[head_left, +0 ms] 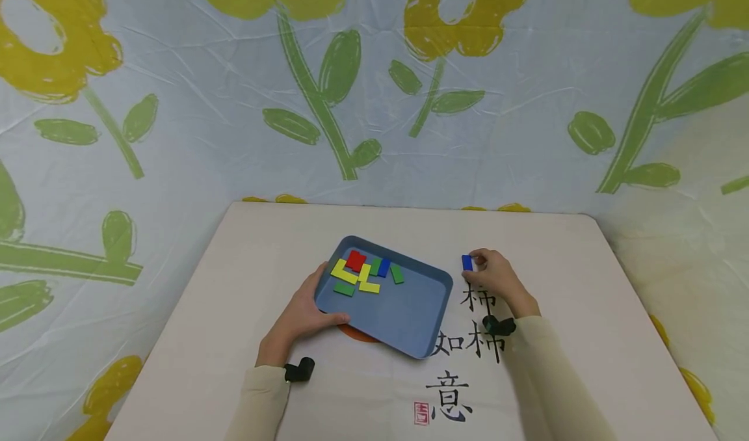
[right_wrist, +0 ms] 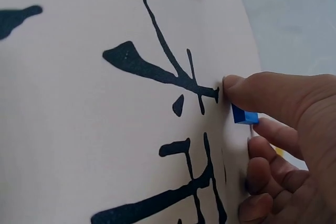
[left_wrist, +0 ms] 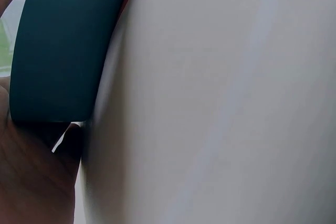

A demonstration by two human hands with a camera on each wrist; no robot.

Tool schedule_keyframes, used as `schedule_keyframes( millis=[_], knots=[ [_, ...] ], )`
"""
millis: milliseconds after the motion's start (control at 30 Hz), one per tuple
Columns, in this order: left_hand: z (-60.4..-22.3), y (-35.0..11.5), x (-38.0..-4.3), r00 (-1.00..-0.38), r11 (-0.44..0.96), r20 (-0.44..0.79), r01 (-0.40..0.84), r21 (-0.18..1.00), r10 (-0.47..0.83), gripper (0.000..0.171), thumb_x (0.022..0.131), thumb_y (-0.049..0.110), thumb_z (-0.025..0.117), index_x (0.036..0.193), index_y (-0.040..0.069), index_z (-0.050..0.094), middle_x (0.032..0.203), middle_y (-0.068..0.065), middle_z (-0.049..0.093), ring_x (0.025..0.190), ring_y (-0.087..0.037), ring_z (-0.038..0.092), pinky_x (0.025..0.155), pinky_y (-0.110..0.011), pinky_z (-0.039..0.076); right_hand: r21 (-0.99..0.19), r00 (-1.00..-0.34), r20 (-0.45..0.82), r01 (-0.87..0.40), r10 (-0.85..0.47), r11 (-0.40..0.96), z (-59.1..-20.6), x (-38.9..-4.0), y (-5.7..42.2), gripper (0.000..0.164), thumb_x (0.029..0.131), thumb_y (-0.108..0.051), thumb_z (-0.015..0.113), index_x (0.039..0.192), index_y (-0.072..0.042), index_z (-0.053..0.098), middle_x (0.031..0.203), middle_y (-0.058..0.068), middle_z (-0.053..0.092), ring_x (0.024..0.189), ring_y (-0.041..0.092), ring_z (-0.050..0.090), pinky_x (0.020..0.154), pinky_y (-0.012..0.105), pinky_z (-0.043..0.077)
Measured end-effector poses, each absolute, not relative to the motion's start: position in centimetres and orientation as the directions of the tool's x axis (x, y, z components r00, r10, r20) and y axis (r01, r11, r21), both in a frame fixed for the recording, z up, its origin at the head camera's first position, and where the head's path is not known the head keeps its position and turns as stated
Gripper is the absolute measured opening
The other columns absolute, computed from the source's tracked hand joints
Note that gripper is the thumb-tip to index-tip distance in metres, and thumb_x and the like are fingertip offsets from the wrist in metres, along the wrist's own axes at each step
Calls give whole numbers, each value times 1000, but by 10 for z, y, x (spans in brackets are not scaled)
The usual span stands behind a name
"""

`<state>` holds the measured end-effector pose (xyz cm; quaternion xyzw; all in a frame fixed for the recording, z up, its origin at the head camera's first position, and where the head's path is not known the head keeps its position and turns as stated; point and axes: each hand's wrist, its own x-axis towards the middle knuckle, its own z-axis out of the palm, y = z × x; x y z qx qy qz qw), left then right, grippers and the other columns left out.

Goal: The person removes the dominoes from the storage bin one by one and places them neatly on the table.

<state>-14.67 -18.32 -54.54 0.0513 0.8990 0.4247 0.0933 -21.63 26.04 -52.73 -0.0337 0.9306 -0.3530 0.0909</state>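
Note:
My left hand (head_left: 300, 314) holds the blue-grey tray (head_left: 389, 317) at its left end, thumb along the near edge and fingers at the left side. Inside, toward the far left part, lie small flat pieces: a red piece (head_left: 355, 261), yellow L-shaped pieces (head_left: 367, 287), several green ones (head_left: 344, 289) and a blue one (head_left: 383, 268). To the right of the tray, my right hand (head_left: 499, 277) pinches a small blue block (head_left: 467, 263) between thumb and fingers. In the right wrist view that block (right_wrist: 244, 114) shows between the thumb and index finger, close to the tabletop.
Black brush-written characters (head_left: 449, 397) and a red seal mark (head_left: 421, 414) show on the pale table surface (head_left: 193, 337). An orange shape (head_left: 358, 334) peeks out under the tray's near edge. Behind the table hangs a flower-patterned cloth (head_left: 374, 103).

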Motion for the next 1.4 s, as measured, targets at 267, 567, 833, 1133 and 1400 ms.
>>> schedule_keyframes(
  millis=[267, 567, 833, 1133, 1400],
  knots=[
    [-545, -184, -146, -978, 638, -126, 10, 770, 167, 127, 68, 56, 90, 166, 24, 17, 168, -8, 29, 149, -34, 35, 119, -63, 33, -687, -976, -187, 50, -109, 725, -528, -217, 260, 60, 95, -26, 73, 143, 3, 52, 133, 27, 55, 114, 40, 56, 95, 56, 51],
    [-548, -185, -145, -979, 619, -131, -7, 785, 155, 126, 68, 57, 91, 166, 29, 17, 168, -7, 29, 149, -34, 35, 119, -64, 33, -679, -980, -170, 44, -99, 733, -532, -216, 260, 61, 95, -25, 73, 144, 4, 51, 133, 27, 55, 116, 41, 56, 97, 57, 50],
    [-551, -187, -143, -980, 574, -136, -28, 818, 146, 122, 69, 53, 92, 165, 36, 18, 168, -5, 31, 149, -34, 35, 119, -64, 32, -659, -979, -178, 46, -96, 751, -528, -214, 258, 69, 94, -28, 75, 148, 5, 46, 135, 29, 55, 118, 43, 56, 99, 59, 50],
    [-554, -190, -144, -978, 549, -142, -37, 835, 151, 119, 72, 50, 91, 164, 41, 16, 167, -8, 32, 148, -36, 37, 117, -65, 34, -647, -982, -127, -24, -138, 762, -518, -212, 255, 80, 91, -28, 78, 153, 4, 38, 136, 35, 52, 118, 47, 60, 96, 60, 53],
    [-551, -190, -144, -977, 542, -144, -37, 840, 156, 118, 73, 47, 92, 164, 41, 16, 168, -6, 30, 150, -36, 34, 118, -65, 32, -659, -983, -67, -83, -168, 748, -500, -211, 238, 84, 92, -28, 77, 158, 0, 33, 140, 32, 46, 116, 47, 59, 84, 54, 57]
  ],
)
